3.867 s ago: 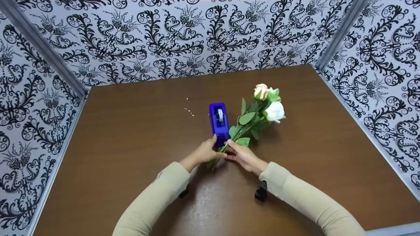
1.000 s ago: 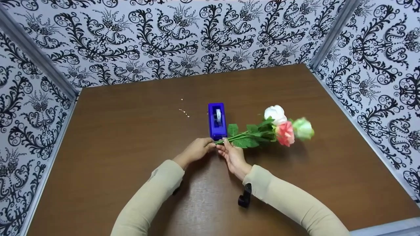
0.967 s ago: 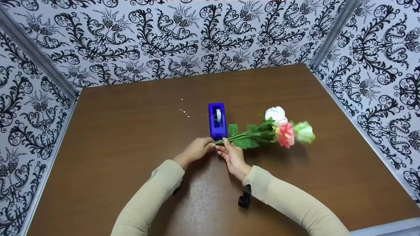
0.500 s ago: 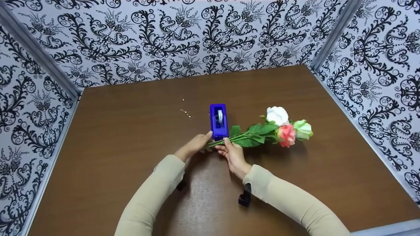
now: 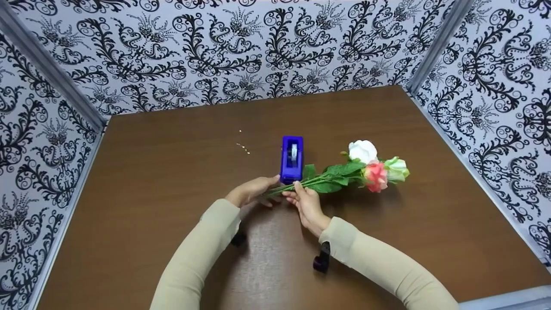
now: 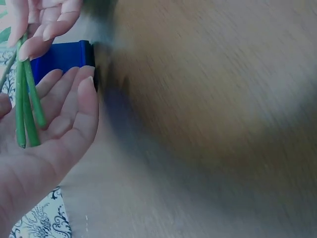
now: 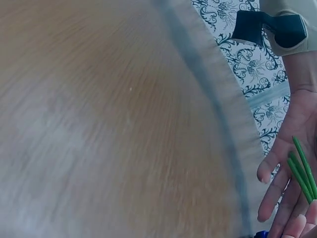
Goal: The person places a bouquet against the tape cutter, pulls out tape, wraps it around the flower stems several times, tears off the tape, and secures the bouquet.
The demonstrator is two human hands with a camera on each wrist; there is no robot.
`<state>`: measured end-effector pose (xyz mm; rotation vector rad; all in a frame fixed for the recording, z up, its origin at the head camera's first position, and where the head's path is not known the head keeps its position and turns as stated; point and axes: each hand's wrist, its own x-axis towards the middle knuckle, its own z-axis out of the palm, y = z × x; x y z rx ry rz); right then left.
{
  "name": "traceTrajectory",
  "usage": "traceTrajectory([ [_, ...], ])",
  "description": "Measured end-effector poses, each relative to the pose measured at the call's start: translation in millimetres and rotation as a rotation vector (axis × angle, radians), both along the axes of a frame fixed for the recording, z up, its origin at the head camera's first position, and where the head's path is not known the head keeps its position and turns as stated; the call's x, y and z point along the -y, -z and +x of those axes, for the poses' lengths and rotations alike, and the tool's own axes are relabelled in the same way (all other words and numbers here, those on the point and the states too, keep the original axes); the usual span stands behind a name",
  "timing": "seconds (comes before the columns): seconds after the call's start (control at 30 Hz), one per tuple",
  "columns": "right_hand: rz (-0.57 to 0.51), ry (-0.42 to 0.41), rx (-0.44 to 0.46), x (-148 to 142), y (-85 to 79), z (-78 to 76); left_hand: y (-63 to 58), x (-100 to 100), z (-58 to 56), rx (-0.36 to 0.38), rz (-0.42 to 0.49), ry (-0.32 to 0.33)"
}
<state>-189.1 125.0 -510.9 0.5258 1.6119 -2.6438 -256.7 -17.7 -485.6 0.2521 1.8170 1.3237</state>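
Observation:
A bunch of artificial flowers (image 5: 340, 170) lies slanting to the right, with white, coral and pale green blooms. My right hand (image 5: 309, 206) pinches its green stems (image 6: 21, 99) between thumb and fingers. Beside the stem ends, my left hand (image 5: 254, 190) is spread palm up in the left wrist view, its fingers loosely extended. The stem ends lie over that palm; whether they touch it is unclear. A blue tape dispenser (image 5: 292, 171) with a roll of clear tape stands just beyond the stems, close to the left thumb and fingertips.
The brown wooden table (image 5: 172, 172) is enclosed by patterned black-and-white panels (image 5: 241, 47) at the back and sides. Small pale specks (image 5: 243, 148) lie left of the dispenser. A black wrist mount (image 5: 322, 258) hangs under the right sleeve.
The flowers have swung from pointing up and right to lying nearly sideways. Over the last half second the tape dispenser has shifted slightly right, and the left hand has come away from the stems.

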Motion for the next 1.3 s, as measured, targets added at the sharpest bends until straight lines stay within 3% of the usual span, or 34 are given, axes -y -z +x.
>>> traceTrajectory([
  [0.2,0.01,-0.036,-0.003,0.9,3.6,1.5,-1.4,1.1,-6.8,0.036,-0.083,0.032],
  [0.4,0.053,-0.064,-0.01,5.5,5.5,3.6,-6.7,0.2,-16.5,-0.13,-0.197,-0.012],
  [0.53,0.093,-0.053,-0.014,6.1,5.3,5.2,-5.4,-5.4,-17.7,-0.202,-0.206,-0.03],
  [0.73,0.182,-0.1,-0.043,3.9,4.2,7.1,-4.1,-11.3,-17.1,-0.167,-0.156,-0.023],
  [0.97,0.157,-0.102,-0.081,-8.5,7.8,5.5,-4.3,-22.3,-15.6,-0.132,-0.129,0.007],
  [1.3,0.165,0.016,0.017,-8.1,16.9,3.2,-5.4,-31.7,-9.0,-0.247,-0.254,0.036],
])
